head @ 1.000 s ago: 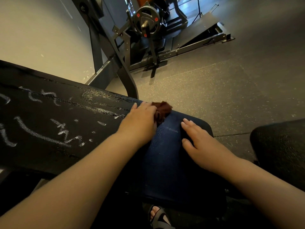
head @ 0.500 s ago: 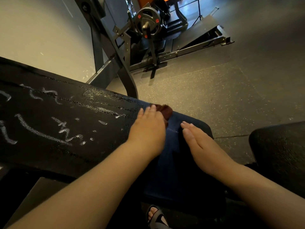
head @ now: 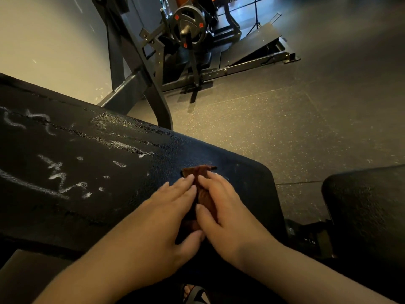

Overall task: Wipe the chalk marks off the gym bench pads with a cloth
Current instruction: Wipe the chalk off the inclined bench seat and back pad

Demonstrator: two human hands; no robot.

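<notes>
Head view: left hand (head: 166, 216) and right hand (head: 225, 218) lie flat side by side on the bench pad (head: 245, 178), fingers (head: 184, 186) straight, pressing a brown cloth (head: 202, 195) between them near the pad's right end. Chalk marks (head: 57, 172) streak the pad further left.

The black bench pad (head: 241, 178) is streaked with white chalk marks (head: 54, 176) leftward; a brown cloth (head: 198, 173), seemingly folded, is laid near its right end.

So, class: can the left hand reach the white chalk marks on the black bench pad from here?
Probably yes. The left hand lies flat on the brown cloth; the white chalk marks sit to its left on the same black bench pad, nothing between.
</notes>
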